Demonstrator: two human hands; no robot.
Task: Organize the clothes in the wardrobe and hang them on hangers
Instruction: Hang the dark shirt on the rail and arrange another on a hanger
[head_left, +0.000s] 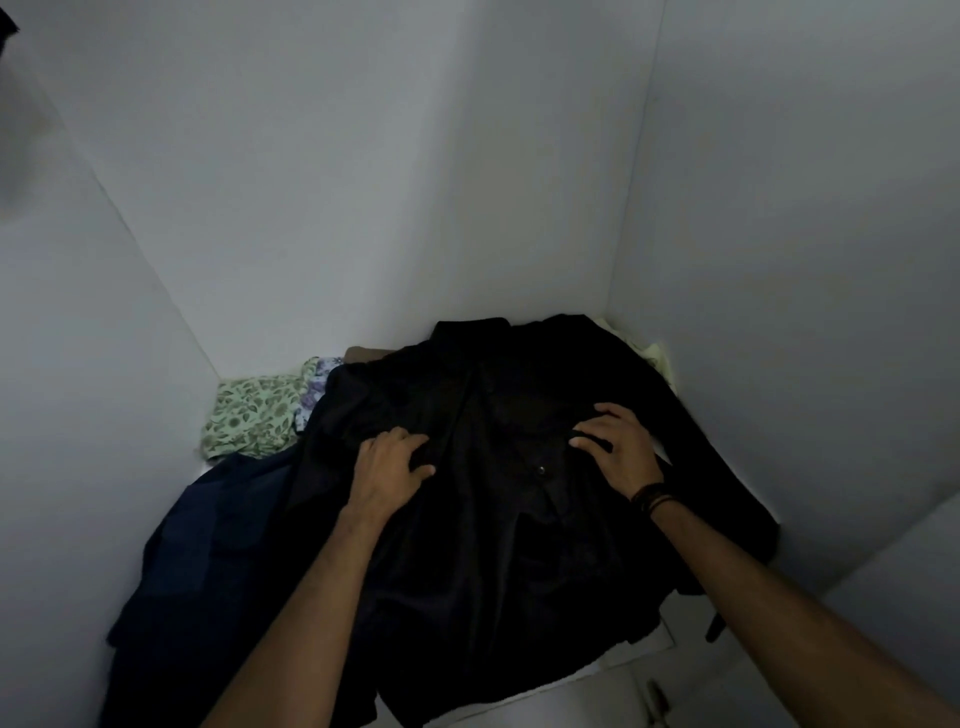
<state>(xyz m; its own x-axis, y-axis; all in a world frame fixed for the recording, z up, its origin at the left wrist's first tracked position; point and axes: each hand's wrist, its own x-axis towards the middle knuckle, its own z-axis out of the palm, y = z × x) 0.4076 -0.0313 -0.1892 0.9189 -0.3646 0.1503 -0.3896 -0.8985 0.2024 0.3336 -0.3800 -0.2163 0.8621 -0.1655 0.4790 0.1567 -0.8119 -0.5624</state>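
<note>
**Black shirt spread on a dim wardrobe shelf, both hands on it**

Much is hard to read here: the light is low and the black shirt (498, 499) shows almost no folds or seams, only one small button near its middle. Its lower hem runs off over the front edge of the shelf (644, 660), and its right side hangs down past that edge. What lies beneath the shirt is hidden. A brown strip just behind its left shoulder and a pale yellow cloth (652, 358) in the back right corner are mostly covered, so what they are cannot be told. At the top left corner a dark blurred shape is cut off by the frame.

The left hand (387, 467) lies on the shirt's left chest with fingers curled into the cloth, bunching it. The right hand (615, 444) grips the fabric on the right chest, fingertips dug in and a dark fold pinched under them; a dark band (652, 496) circles that wrist. Both forearms come in from the bottom edge.

Left of the shirt, a navy garment (208, 545) droops over the shelf front. Behind it, against the back wall, sits a green floral cloth (249, 415), with a lilac patterned piece (314, 395) touching its right side.

The shelf is white, bare only at the front right. Plain white panels close it in at the left, back and right.
</note>
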